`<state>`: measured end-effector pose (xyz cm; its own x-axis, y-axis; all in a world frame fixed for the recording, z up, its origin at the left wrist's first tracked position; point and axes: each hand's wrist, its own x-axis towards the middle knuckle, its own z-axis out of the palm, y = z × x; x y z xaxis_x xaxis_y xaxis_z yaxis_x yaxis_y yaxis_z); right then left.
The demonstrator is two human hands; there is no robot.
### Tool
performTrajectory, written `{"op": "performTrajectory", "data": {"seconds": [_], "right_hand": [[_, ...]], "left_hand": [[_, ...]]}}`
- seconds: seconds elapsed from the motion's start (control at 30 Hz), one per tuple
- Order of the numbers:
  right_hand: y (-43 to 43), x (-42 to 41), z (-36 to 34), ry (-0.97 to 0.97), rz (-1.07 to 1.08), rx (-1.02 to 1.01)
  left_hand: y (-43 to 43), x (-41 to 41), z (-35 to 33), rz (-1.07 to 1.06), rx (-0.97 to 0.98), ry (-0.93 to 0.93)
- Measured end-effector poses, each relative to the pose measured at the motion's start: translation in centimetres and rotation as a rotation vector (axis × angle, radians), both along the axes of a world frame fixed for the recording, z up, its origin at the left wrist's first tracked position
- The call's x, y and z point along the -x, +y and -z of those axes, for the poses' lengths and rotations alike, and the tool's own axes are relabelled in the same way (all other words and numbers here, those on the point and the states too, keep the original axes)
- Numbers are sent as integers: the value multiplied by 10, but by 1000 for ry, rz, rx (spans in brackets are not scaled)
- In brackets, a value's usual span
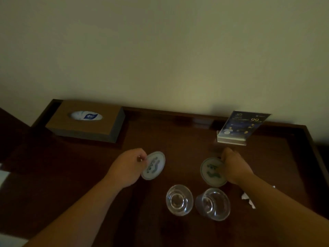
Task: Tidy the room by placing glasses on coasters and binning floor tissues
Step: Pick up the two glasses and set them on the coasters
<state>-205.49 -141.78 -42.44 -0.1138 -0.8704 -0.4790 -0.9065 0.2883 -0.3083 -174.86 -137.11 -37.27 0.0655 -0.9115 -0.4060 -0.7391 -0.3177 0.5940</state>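
A single head-worn camera looks forward and steeply down over a dark wooden table [178, 139], set against a plain wall [160, 50] that fills the upper half of the wide-angle frame. The table's far edge runs across mid-frame, bowed by the lens. Both forearms enter from the bottom corners, placing the viewpoint just above and behind them, close to the near edge. No second view is available to share any part of the scene.

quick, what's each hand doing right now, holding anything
Left hand: closed on the edge of the left coaster.
Right hand: closed on the edge of the right coaster.
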Motion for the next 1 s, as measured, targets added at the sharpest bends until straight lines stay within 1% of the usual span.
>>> {"op": "performTrajectory", "data": {"seconds": [0.07, 0.13, 0.17, 0.23, 0.33, 0.4, 0.5, 0.63, 0.73, 0.8, 0.9, 0.93, 1.0], "right_hand": [[-4, 2, 1, -42, 17, -8], [-7, 3, 0, -147, 64, -25], [-8, 2, -2, -252, 125, -37], [-8, -2, -10, -544, 339, -86], [-12, -11, -17, -955, 654, -198], [-16, -18, -13, -1095, 769, -261], [-25, -28, -6, -1147, 839, -303], [-38, -40, 0, -1173, 845, -302], [-46, -49, 5, -1170, 853, -311], [-50, -55, 4, -1120, 852, -323], [-54, -61, 2, -949, 798, -300], [-56, -61, 2, -923, 795, -293], [-58, -63, 2, -932, 817, -309]], "left_hand": [[-13, 3, 0, -192, 10, 212], [-23, 9, 1, -384, -36, 408], [-27, 12, 3, -463, -66, 489], [-35, 18, 11, -585, -114, 613], [-50, 25, 22, -707, -163, 710], [-61, 28, 28, -745, -195, 746], [-78, 31, 35, -794, -245, 787], [-97, 37, 38, -844, -292, 758], [-103, 36, 43, -835, -288, 714], [-104, 35, 47, -807, -294, 663], [-105, 32, 52, -821, -326, 654], [-105, 32, 54, -830, -333, 668], [-104, 32, 57, -840, -336, 701]]}}
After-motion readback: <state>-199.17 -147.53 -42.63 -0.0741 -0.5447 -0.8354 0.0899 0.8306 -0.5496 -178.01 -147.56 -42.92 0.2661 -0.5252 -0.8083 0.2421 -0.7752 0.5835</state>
